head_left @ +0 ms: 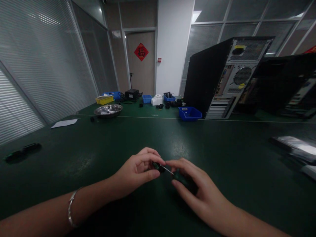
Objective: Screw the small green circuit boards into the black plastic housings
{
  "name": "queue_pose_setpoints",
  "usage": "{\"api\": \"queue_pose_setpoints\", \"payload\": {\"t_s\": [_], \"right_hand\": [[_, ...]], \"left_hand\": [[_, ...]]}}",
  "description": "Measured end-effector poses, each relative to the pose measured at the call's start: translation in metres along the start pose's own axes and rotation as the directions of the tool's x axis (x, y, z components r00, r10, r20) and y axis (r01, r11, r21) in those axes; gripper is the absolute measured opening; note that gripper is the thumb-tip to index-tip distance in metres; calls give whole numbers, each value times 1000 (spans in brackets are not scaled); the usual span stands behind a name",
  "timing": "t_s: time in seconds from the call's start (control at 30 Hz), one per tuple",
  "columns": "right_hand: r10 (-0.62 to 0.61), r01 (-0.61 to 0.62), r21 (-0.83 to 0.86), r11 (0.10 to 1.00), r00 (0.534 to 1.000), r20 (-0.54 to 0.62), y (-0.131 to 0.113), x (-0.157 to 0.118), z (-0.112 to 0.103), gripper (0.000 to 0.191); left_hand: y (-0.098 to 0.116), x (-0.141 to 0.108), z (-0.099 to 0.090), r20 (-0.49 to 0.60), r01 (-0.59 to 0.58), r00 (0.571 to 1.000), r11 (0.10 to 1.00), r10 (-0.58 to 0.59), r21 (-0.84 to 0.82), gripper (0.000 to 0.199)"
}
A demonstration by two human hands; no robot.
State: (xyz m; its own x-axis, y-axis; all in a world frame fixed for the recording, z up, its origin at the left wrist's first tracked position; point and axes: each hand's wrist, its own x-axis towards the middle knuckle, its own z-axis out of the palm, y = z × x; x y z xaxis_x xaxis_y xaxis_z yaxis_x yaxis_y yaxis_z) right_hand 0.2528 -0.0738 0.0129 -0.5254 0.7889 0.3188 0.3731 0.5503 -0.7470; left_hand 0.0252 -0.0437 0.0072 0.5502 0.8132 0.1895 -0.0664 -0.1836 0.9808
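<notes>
The left hand [145, 166] is partly closed, with its thumb and fingers around a small dark part [158, 167]. The right hand [195, 184] is curled around the dark green handle of a screwdriver [181, 179]. Its thin metal rod points to the left and reaches the small part, which is between the two hands, over the near side of the green desk [138, 135]. I cannot tell just where the tip sits on the part. A shiny band [71, 209] is on the left wrist.

Well past the hands, a round metal bowl [108, 111] is on the left, with things in it. A yellow tray [105, 100] is just behind it. A blue bin [190, 114] is on the right, just beside a big black computer case [209, 75]. A white sheet [64, 123] lies near the bowl. A dark thing [23, 153] lies at the far left, too blurry to name. At the back is a door [140, 72] with a red sign [141, 51].
</notes>
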Motion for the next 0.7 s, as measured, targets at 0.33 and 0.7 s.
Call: {"api": "queue_pose_setpoints", "payload": {"t_s": [0.33,0.7], "right_hand": [[-31,30,37,999,998,47,3,-4,1,46],[-80,80,-7,997,995,54,5,-5,1,48]], "left_hand": [[2,-1,6,-39,97,994,982,-105,-165,34],[5,1,5,-89,122,988,991,-127,-62,42]]}}
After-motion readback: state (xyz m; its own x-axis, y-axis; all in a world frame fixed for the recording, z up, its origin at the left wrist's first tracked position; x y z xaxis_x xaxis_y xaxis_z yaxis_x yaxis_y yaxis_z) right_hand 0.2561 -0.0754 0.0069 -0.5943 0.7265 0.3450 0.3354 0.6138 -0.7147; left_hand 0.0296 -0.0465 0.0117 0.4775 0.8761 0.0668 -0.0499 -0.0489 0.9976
